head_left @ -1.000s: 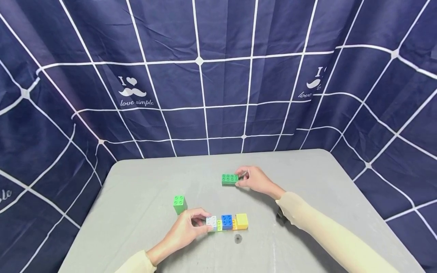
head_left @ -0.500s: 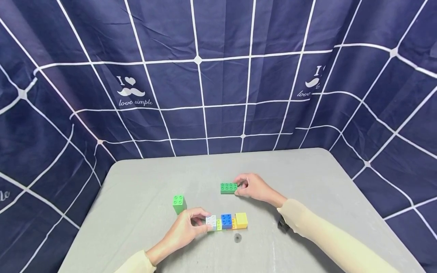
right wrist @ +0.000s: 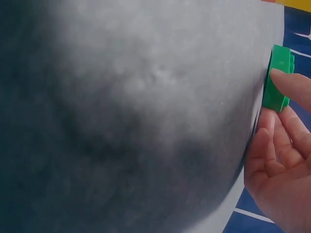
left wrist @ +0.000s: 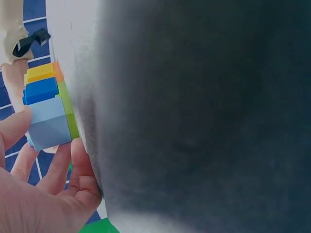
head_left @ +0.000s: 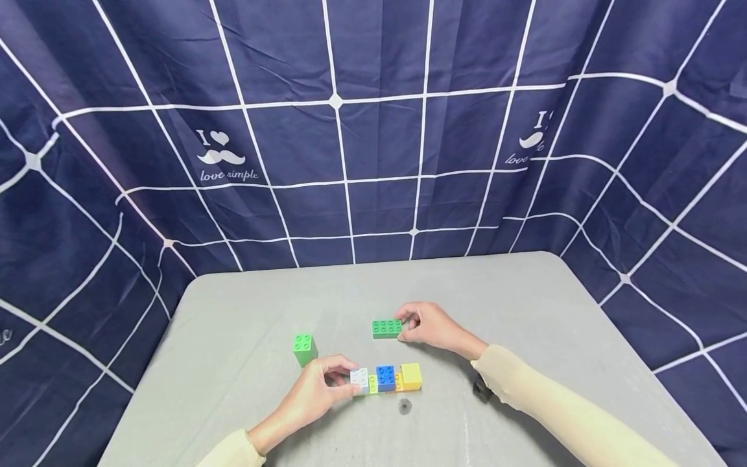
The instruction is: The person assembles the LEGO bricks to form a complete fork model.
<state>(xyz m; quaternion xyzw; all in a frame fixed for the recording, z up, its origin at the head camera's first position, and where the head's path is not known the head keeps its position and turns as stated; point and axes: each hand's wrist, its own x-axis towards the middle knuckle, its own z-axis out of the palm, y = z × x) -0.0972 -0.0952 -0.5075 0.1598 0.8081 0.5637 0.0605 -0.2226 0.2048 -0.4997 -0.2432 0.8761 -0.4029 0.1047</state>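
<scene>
L hand (head_left: pixel 314 391) on the block row, R hand (head_left: pixel 432 326) on the green brick (head_left: pixel 386 329).
L to R: we've a tall green block (head_left: pixel 305 350) upright near our L hand, its thumb & fingers clamped on the pale blue block (head_left: pixel 359 379) at the row's L end; then the blue block (head_left: pixel 386 378), then the yellow block (head_left: pixel 411 376). Behind & apart from the row is the brick, studs up, R end pinched in our R hand; can't tell if it's touching the table (head_left: pixel 245 311). For a good job, we'd prob want a firm L grip, brick lvl, studs clear.
</scene>
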